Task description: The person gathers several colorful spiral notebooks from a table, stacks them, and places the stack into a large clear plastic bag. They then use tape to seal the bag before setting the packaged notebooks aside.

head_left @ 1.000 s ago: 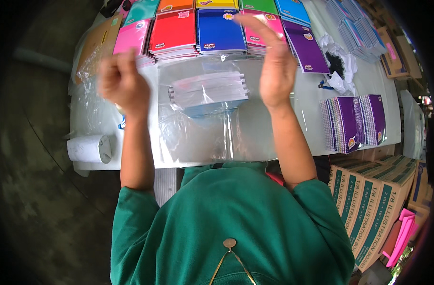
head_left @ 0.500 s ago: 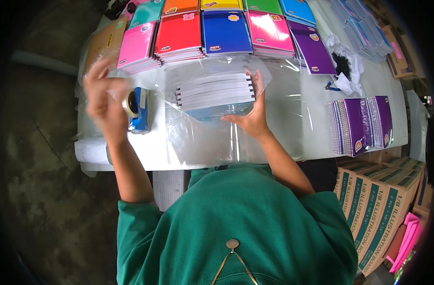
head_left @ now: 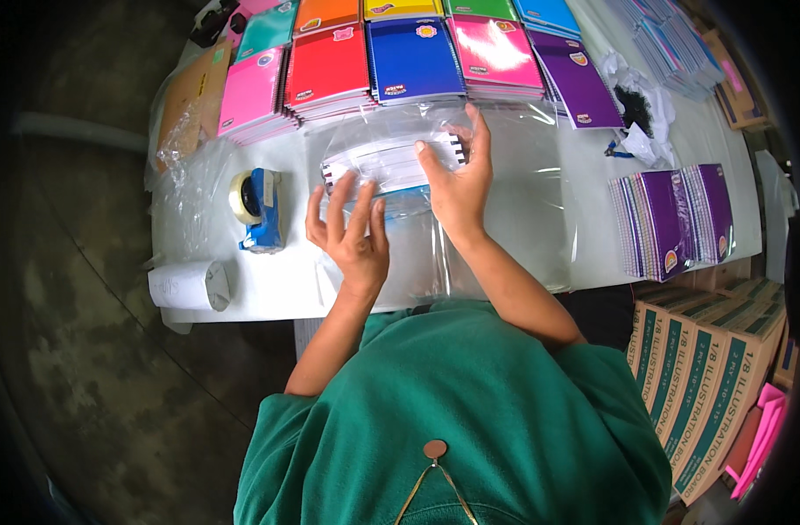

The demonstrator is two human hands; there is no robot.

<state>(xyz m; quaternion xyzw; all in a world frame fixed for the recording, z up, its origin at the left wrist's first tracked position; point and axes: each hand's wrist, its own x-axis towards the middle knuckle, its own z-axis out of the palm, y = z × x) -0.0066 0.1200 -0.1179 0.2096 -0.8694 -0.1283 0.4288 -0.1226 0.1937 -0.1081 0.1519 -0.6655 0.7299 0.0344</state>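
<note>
A stack of notebooks [head_left: 387, 166], white page edges upward, lies in a clear plastic wrap [head_left: 496, 210] in front of me. My right hand [head_left: 461, 188] grips its right end, thumb pressed on the top through the plastic and fingers round the far right side. At the near left of the stack, my left hand [head_left: 354, 241] has its fingers spread, the tips touching the wrapped edge. A blue tape dispenser [head_left: 267, 210] with a roll of clear tape stands to the left of that hand.
Rows of coloured notebooks [head_left: 330, 66] line the far side of the table. Wrapped purple notebooks [head_left: 671, 223] stand at the right, near blue-handled cutters [head_left: 619, 150]. A paper roll [head_left: 190, 286] lies at the front left; cartons [head_left: 706, 376] are stacked below right.
My left hand has swung right from beside the tape dispenser to the stack's near left edge. My right thumb has moved from the near side onto the top. Plastic now folds over the stack.
</note>
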